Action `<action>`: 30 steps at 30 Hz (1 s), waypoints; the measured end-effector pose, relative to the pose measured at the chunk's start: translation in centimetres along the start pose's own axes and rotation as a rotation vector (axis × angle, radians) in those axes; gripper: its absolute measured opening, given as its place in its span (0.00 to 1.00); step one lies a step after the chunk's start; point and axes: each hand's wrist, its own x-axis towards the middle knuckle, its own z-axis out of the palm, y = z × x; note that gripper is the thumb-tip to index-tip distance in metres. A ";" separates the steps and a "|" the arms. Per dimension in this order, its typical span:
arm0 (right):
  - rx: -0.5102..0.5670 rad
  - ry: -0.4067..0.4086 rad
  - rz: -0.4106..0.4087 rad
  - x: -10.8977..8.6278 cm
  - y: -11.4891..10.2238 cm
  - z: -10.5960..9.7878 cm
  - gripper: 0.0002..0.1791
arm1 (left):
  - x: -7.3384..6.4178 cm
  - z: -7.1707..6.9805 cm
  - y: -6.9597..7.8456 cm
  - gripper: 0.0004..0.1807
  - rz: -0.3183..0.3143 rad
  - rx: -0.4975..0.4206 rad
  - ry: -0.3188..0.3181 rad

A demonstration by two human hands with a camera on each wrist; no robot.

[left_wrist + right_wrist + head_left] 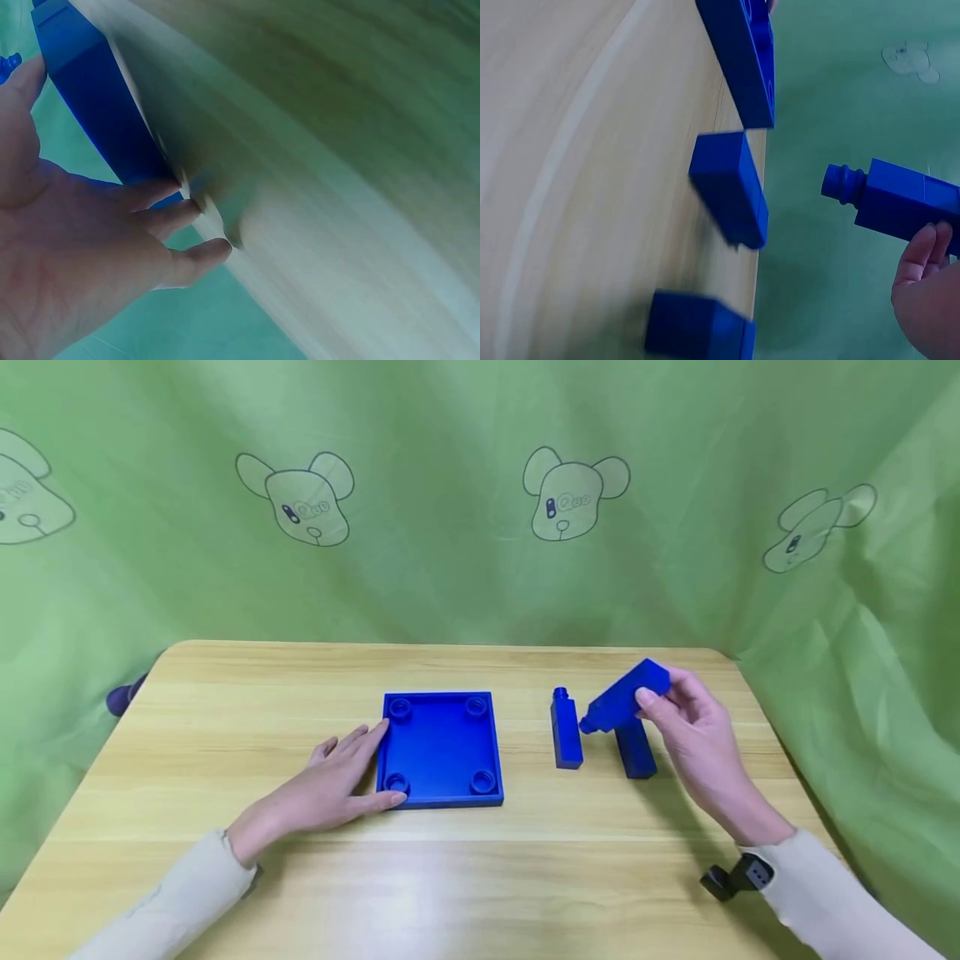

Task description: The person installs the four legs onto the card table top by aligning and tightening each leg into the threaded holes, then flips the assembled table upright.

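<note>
Green cloth (442,577) printed with outlined animal heads hangs behind your wood-grain bench (480,893). Square and shallow, the blue tray (442,747) lies flat on it, four round sockets facing up, one in each corner. Your left hand (330,789) is at the tray's left side, fingers mostly straight and spread from the thumb; the fingertips touch the far part of that edge and the thumb reaches over the near left corner. It rests against the tray without gripping it.

Well to the right of the tray, your right hand (697,735) pinches a raised blue leg (622,697) between thumb and curled fingers. That leg is held tilted above the bench, its knobbed end angled down and toward the tray. Between tray and right hand lies a second leg (566,732), knob pointing away from you. Beneath the raised one lies a third leg (636,756), partly hidden.
</note>
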 end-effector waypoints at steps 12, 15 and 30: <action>-0.290 -0.047 0.053 1.4 0.7 3.9 0.13 | 0.5 -0.1 0.2 0.60 0.009 0.000 0.017; -0.322 -0.048 0.049 1.8 0.9 4.8 0.13 | 0.7 0.0 0.1 0.61 -0.001 -0.003 0.011; -0.291 -0.096 0.099 3.3 3.0 9.0 0.21 | 0.9 0.1 0.3 0.60 0.004 -0.021 0.015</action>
